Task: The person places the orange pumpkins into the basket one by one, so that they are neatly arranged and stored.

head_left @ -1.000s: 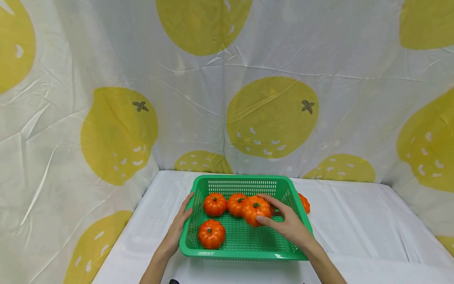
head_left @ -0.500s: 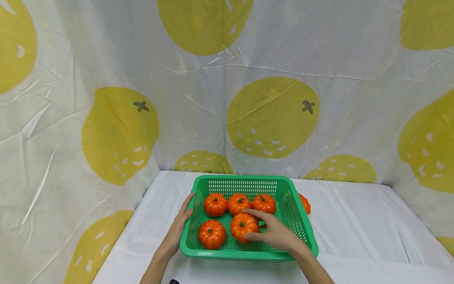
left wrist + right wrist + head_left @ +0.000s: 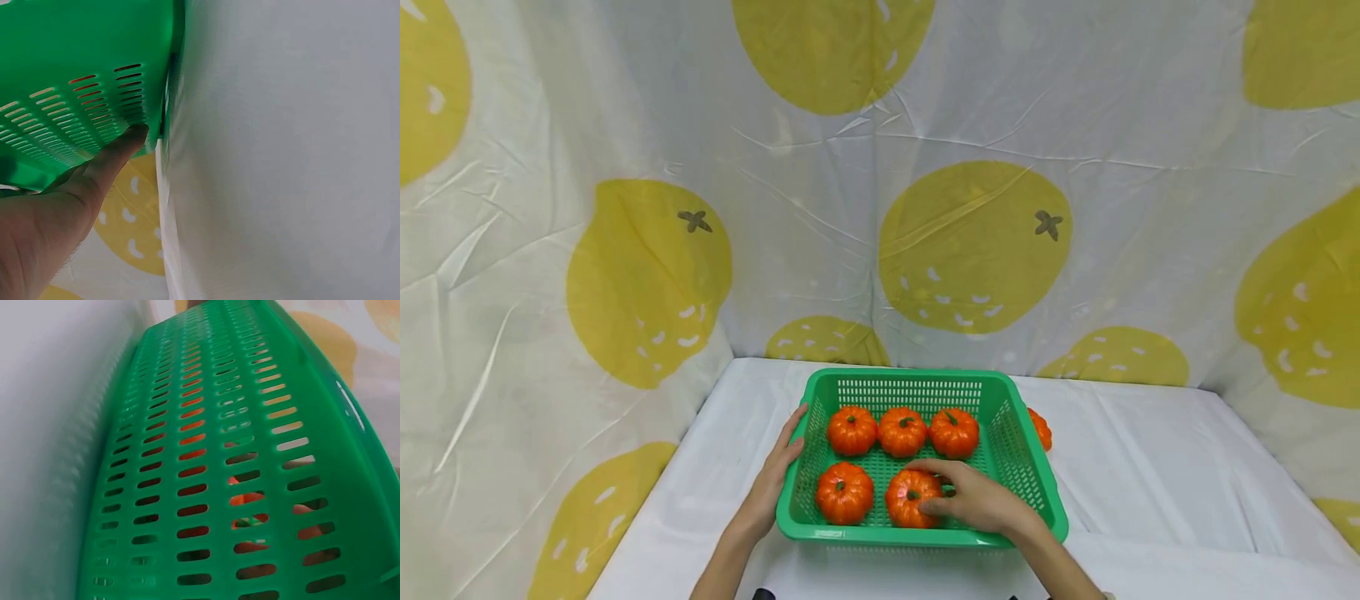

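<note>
A green plastic basket (image 3: 917, 537) stands on the white cloth, with several small orange pumpkins in it. Against its left side rests my left hand (image 3: 767, 487), fingers stretched along the outside; the left wrist view has a straight finger (image 3: 125, 145) touching the slotted wall. My right hand (image 3: 977, 497) reaches in over the front and holds a pumpkin (image 3: 906, 500) in the front row, thumb and fingers around its right side. To the left of it sits another pumpkin (image 3: 844, 493). From the right wrist, the basket wall (image 3: 206, 456) hides most of the hand and pumpkin.
Along the basket's back stand a left pumpkin (image 3: 852, 431), a middle pumpkin (image 3: 902, 432) and a right pumpkin (image 3: 953, 433). One more pumpkin (image 3: 1041, 429) lies outside, behind the right wall. A lemon-print curtain (image 3: 820, 225) hangs behind the white-covered table (image 3: 1157, 467).
My right hand has carried its pumpkin from above the back right forward and down into the front row, beside the front left pumpkin. The left hand keeps its place on the basket.
</note>
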